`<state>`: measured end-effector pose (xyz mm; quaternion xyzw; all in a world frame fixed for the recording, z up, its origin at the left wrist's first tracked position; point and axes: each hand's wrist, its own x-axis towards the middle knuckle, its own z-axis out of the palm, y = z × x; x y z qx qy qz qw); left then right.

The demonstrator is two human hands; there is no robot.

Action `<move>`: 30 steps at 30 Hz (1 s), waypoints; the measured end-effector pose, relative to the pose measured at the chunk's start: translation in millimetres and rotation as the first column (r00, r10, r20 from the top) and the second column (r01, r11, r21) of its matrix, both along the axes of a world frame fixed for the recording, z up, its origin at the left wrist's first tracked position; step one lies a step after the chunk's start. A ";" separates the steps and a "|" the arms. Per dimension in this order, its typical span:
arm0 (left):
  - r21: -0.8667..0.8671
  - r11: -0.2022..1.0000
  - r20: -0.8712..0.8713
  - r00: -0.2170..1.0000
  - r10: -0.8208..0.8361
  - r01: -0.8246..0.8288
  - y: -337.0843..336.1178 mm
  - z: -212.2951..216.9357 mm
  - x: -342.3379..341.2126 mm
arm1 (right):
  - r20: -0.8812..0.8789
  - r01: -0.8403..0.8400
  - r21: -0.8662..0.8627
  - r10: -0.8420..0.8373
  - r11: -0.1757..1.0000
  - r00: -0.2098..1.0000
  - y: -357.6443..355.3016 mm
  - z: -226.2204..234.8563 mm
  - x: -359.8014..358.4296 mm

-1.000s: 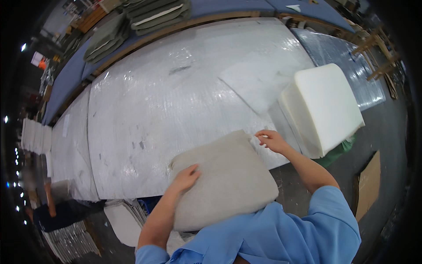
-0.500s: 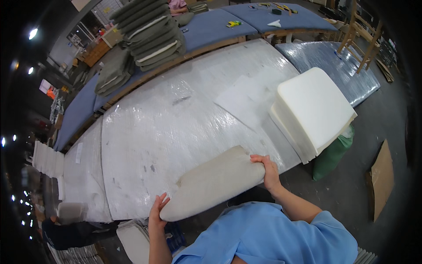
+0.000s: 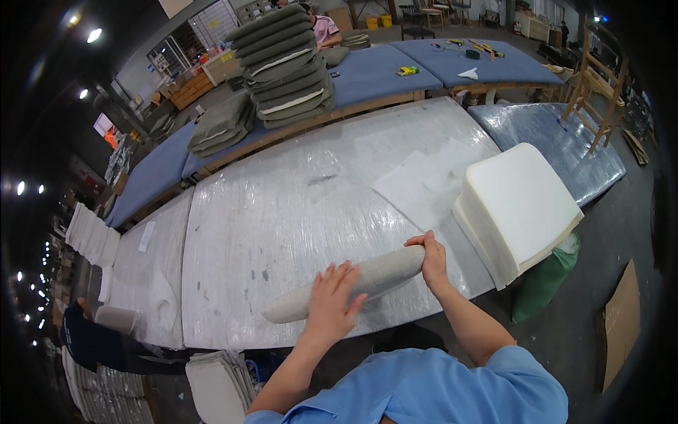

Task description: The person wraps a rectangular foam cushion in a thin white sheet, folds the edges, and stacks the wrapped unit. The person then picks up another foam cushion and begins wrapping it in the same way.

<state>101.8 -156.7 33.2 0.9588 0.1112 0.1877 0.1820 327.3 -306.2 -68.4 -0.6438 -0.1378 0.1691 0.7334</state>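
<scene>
Cushion (image 3: 353, 286) now stands on its edge at the near rim of the table (image 3: 282, 212), seen almost edge-on as a long, thin, pale beige sliver slanting from lower left to upper right; half a second ago its broad face still showed, and a second ago it lay nearly flat with that face up. Its cloth looks coarse and plain, rounded at both ends. The left hand (image 3: 333, 302) has come from the cushion's lower end to its middle and lies flat against the near face, fingers spread. The right hand (image 3: 431, 258) stays at the upper right end, fingers curled over the edge and gripping it. The view has also tipped up since then, so more of the room shows. The table is wrapped in shiny clear plastic film, with a flat white sheet (image 3: 424, 184) lying on it. Just right of the right hand, white foam slabs (image 3: 515, 208) overhang the table corner, above a green sack (image 3: 544, 283) on the floor. A flat brown cardboard piece (image 3: 621, 325) lies farther right. On the blue table (image 3: 395, 67) behind, grey-green cushions (image 3: 286, 63) are stacked high, with a smaller pile (image 3: 222, 127) to the left. A small white paper label (image 3: 147, 235) lies at the table's left.
</scene>
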 end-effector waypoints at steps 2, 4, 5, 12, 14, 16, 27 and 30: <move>0.082 0.997 -0.001 1.000 -0.012 0.012 -9.9 -7.6 16.2 | 0.051 0.022 0.011 -0.022 1.000 0.998 -3.6 -0.7 0.2; 0.181 0.983 0.031 0.999 0.024 -0.029 -13.3 -13.2 26.9 | 0.145 0.055 0.001 -0.055 0.998 0.988 -9.0 -1.9 -4.6; 0.186 0.982 0.033 0.999 0.028 -0.033 -11.8 -15.8 31.0 | 0.341 0.083 -0.021 -0.071 0.996 0.937 -11.9 -0.3 -9.7; 0.190 0.977 0.054 0.995 0.088 -0.097 2.5 -19.2 40.3 | 0.770 0.180 -0.228 0.064 0.957 0.635 1.5 26.1 -33.2; 0.194 0.976 0.067 0.994 0.090 -0.101 4.7 -21.1 41.9 | 0.760 0.195 -0.252 0.069 0.948 0.647 7.8 23.9 -22.6; 0.205 0.973 0.086 0.992 0.088 -0.104 3.5 -18.3 42.4 | 0.746 0.196 -0.251 0.060 0.948 0.663 13.4 20.7 -12.4; 0.116 0.980 0.138 0.980 0.145 -0.162 26.5 -34.7 9.5 | 0.670 0.110 -0.215 0.065 0.970 0.739 19.2 16.5 -10.3; 0.053 0.945 0.124 0.942 0.313 -0.321 52.7 -30.8 -22.2 | 0.667 0.114 -0.211 0.058 0.971 0.742 15.8 14.5 -7.9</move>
